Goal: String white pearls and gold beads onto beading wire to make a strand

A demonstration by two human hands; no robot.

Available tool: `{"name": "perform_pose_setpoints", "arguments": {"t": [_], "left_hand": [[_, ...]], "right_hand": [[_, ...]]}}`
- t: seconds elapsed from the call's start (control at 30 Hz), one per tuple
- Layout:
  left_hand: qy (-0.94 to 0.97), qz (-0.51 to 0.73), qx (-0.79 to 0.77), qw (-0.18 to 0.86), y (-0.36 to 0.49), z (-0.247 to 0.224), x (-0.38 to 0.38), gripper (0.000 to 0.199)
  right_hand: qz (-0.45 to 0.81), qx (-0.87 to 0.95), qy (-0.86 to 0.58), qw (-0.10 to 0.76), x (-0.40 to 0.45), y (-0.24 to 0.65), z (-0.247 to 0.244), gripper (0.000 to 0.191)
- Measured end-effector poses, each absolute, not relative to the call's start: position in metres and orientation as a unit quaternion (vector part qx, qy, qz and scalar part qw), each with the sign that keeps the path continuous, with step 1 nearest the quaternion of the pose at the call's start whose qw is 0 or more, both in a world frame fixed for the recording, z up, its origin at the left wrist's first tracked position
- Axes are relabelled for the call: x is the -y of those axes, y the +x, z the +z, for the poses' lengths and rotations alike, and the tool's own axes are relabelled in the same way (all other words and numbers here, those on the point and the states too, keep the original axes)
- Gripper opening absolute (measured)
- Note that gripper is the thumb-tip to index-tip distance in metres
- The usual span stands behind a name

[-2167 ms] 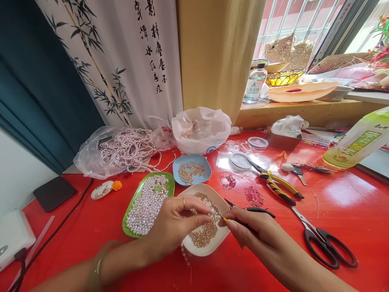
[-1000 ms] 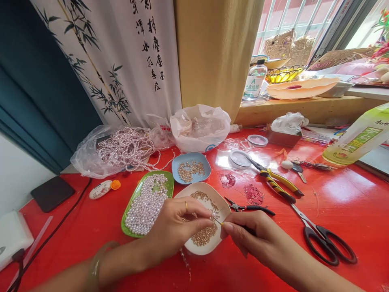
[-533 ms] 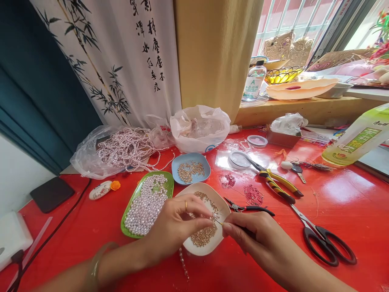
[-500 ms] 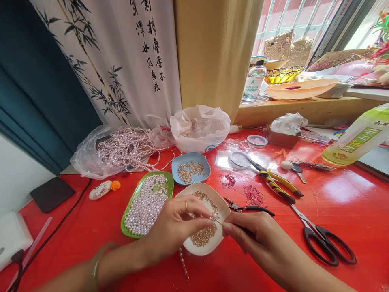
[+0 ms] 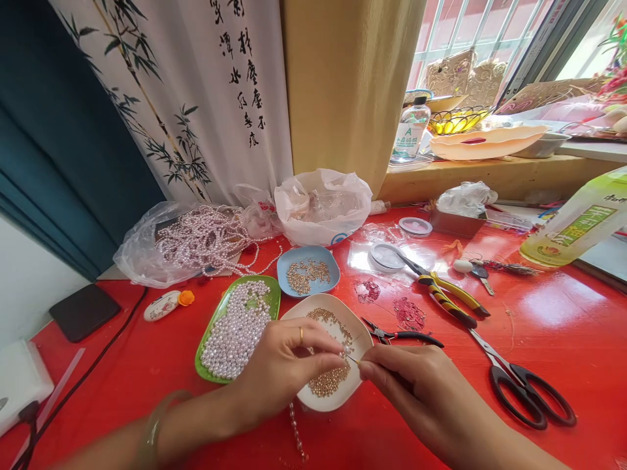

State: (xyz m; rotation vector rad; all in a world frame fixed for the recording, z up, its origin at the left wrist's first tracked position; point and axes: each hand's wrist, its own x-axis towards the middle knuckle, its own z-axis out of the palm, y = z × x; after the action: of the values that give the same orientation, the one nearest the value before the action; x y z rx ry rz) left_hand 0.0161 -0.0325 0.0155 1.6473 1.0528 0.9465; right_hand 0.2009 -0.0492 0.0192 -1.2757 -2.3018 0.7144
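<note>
Above the white dish (image 5: 360, 378) of small gold beads (image 5: 329, 382), my left hand (image 5: 289, 362) pinches a tiny pale bead (image 5: 345, 351) between thumb and forefinger. A strand of beads (image 5: 296, 431) hangs below that hand to the table. My right hand (image 5: 416, 372) is closed on a thin metal needle-like tool (image 5: 351, 358), its tip touching or very close to the bead. Most of the tool is hidden by the fingers. Beside my left hand stands a green tray (image 5: 200, 369) of white pearl beads (image 5: 240, 326). Behind is a blue dish (image 5: 284, 264) with gold beads.
Right of the hands lie small black-handled cutters (image 5: 406, 335), yellow-black pliers (image 5: 445, 297) and black-handled scissors (image 5: 531, 391). Pink bead strands (image 5: 200, 238) and a white plastic bag (image 5: 323, 205) stand at the back. A large bottle (image 5: 573, 222) is at far right.
Almost nothing differs. Both hands keep the same pinch over the white dish, and the hanging strand has swung slightly to the right.
</note>
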Motion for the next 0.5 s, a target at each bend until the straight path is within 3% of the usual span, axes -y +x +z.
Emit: {"name": "perform_pose_setpoints", "arguments": {"t": [0.23, 0.5], "left_hand": [[0.664, 0.377, -0.434, 0.478, 0.017, 0.016, 0.032, 0.005], [0.59, 0.368, -0.432, 0.574, 0.018, 0.015, 0.029, 0.011]], "right_hand": [[0.173, 0.848, -0.457, 0.207, 0.051, 0.202, 0.014, 0.032], [0.21, 0.832, -0.46, 0.229, 0.052, 0.205, 0.027, 0.026]]}}
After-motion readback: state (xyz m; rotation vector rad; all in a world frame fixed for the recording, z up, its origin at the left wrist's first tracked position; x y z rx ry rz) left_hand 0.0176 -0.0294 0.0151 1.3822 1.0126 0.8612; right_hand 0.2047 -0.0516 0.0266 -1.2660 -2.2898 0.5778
